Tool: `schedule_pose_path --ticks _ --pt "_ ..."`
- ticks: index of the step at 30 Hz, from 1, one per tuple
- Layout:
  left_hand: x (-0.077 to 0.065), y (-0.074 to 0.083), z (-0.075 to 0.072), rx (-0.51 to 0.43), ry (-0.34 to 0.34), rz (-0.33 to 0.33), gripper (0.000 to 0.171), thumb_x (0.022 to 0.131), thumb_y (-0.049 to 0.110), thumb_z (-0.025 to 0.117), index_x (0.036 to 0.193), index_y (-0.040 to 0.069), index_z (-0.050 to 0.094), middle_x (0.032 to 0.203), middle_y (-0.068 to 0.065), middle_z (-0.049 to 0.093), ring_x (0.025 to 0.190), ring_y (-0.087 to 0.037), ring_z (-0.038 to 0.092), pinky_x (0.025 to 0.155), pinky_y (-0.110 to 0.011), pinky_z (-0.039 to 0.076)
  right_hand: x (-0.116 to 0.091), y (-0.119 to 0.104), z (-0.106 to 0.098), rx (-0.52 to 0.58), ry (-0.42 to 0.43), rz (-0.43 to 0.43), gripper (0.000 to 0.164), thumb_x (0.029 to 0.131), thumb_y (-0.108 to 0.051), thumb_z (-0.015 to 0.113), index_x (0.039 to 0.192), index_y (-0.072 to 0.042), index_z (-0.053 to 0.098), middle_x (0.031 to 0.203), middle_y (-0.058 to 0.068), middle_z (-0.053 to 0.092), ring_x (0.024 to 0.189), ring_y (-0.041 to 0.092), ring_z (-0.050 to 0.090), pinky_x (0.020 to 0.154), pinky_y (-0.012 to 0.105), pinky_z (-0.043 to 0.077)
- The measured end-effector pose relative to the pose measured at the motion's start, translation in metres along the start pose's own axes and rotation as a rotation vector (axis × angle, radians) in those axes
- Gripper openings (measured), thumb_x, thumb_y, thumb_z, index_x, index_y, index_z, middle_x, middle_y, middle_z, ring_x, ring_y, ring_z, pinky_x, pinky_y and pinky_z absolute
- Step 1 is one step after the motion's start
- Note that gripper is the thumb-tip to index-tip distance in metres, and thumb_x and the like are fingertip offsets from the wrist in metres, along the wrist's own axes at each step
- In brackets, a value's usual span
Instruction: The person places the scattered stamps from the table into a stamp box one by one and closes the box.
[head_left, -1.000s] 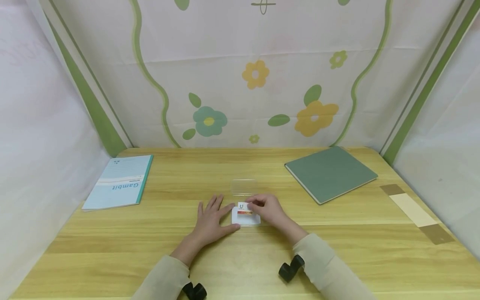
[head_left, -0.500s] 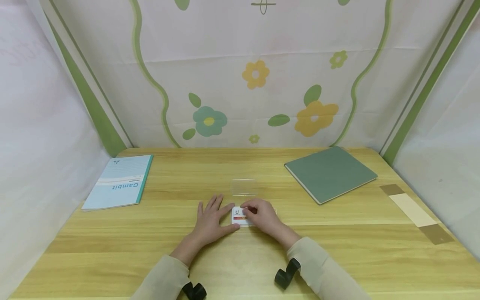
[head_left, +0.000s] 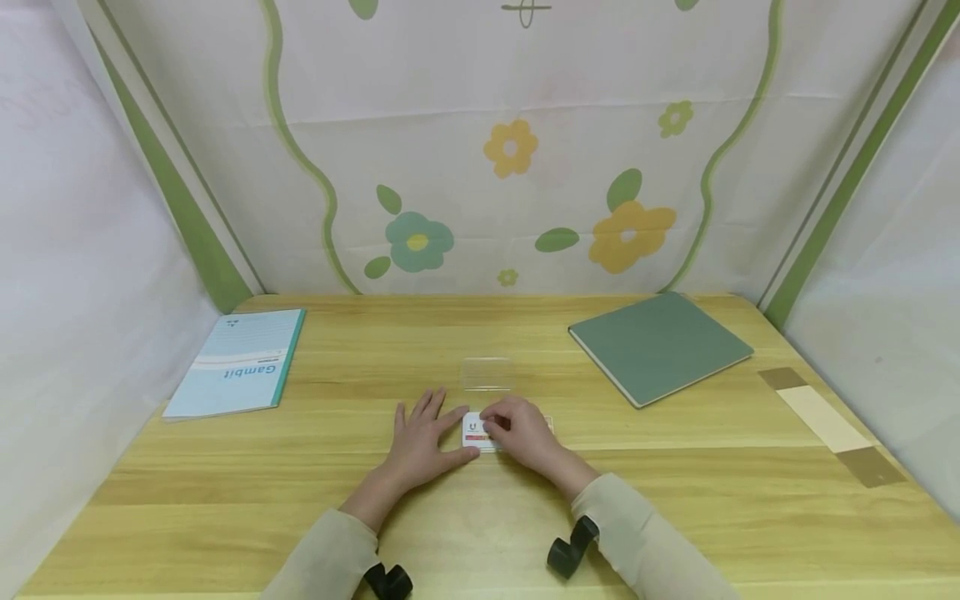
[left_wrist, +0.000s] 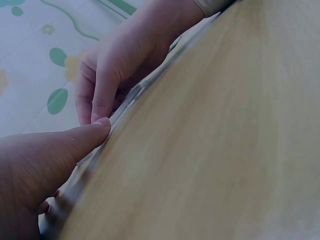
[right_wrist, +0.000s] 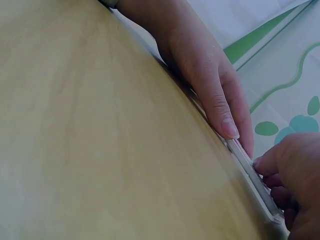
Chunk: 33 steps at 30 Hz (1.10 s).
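Note:
A white card [head_left: 474,427] with a dark U-shaped mark and a red-orange band lies flat in front of me, over a flat clear plastic case [head_left: 551,423]. My left hand [head_left: 420,442] rests on the table with fingers spread. Its thumb and index fingertip touch the left corners of the case. My right hand [head_left: 528,433] pinches at the card with thumb and index finger, the other fingers curled, hiding the card's right part. In the right wrist view, the case's thin edge [right_wrist: 252,177] runs between the left thumb and the right fingers.
A clear plastic rectangle [head_left: 487,373] lies just beyond the hands. On the left is a light blue notebook [head_left: 240,362], on the right a green hardcover book [head_left: 662,350]. Brown and cream strips [head_left: 832,427] mark the table's right side. A flowered cloth [head_left: 450,167] stands behind.
My right hand has lowered the card from a raised, tilted position and shifted it left, so that it now lies flat. My left hand has stayed in place.

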<state>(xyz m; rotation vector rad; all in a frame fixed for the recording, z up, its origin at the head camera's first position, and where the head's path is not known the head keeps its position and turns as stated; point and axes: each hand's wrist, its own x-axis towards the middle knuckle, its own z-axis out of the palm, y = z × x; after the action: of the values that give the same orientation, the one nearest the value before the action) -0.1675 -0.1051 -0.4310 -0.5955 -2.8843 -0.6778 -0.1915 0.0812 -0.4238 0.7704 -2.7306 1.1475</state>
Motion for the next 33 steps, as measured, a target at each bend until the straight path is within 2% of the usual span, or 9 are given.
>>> schedule_pose_path --ticks 9,14,18,22,27,33 --pt "-0.001 0.0 -0.001 -0.002 0.009 -0.002 0.064 0.073 0.059 0.054 0.124 0.02 0.049 0.136 -0.017 0.027 0.125 -0.033 0.016 0.091 -0.059 0.001 0.002 -0.003 -0.004 0.005 0.004 0.008 0.01 0.08 -0.01 0.061 0.088 -0.008 0.065 0.07 -0.007 0.048 0.065 0.009 0.043 0.057 0.023 0.039" --pt "-0.001 0.0 -0.001 -0.004 0.016 -0.005 0.064 0.073 0.059 0.054 0.123 0.02 0.05 0.135 -0.017 0.027 0.125 -0.034 0.016 0.091 -0.059 0.001 0.003 -0.003 -0.02 0.091 0.051 0.017 0.014 0.079 -0.007 0.062 0.092 -0.003 0.065 0.069 -0.005 0.05 0.063 0.011 0.044 0.055 0.024 0.04" --pt "0.0 0.001 0.0 -0.006 0.012 -0.005 0.065 0.072 0.06 0.053 0.124 0.02 0.05 0.136 -0.017 0.027 0.125 -0.034 0.016 0.091 -0.059 0.001 -0.001 0.001 -0.038 0.191 0.065 0.082 0.017 0.078 -0.007 0.063 0.094 -0.002 0.065 0.071 -0.002 0.053 0.064 0.013 0.047 0.056 0.025 0.042" --pt "0.0 0.0 0.0 -0.011 0.003 -0.005 0.065 0.073 0.06 0.052 0.124 0.02 0.049 0.136 -0.017 0.027 0.125 -0.033 0.015 0.091 -0.059 0.0 -0.008 0.011 -0.053 0.238 0.063 0.148 0.02 0.077 -0.008 0.064 0.095 -0.001 0.064 0.073 -0.001 0.055 0.066 0.015 0.049 0.057 0.026 0.043" --pt "-0.001 0.0 -0.001 -0.02 -0.006 -0.003 0.065 0.073 0.06 0.053 0.124 0.021 0.049 0.136 -0.017 0.026 0.126 -0.032 0.014 0.091 -0.059 -0.001 -0.018 0.031 -0.063 0.212 0.074 0.153 0.021 0.075 -0.007 0.066 0.094 0.001 0.064 0.074 0.001 0.057 0.067 0.015 0.051 0.06 0.027 0.043" --pt "-0.001 0.0 -0.002 -0.02 -0.002 -0.002 0.065 0.072 0.059 0.053 0.124 0.02 0.049 0.136 -0.017 0.026 0.125 -0.033 0.015 0.092 -0.059 -0.001 -0.031 0.047 -0.06 0.165 0.051 0.16 0.021 0.074 -0.01 0.068 0.092 -0.001 0.064 0.08 0.002 0.056 0.072 0.015 0.051 0.064 0.027 0.043"
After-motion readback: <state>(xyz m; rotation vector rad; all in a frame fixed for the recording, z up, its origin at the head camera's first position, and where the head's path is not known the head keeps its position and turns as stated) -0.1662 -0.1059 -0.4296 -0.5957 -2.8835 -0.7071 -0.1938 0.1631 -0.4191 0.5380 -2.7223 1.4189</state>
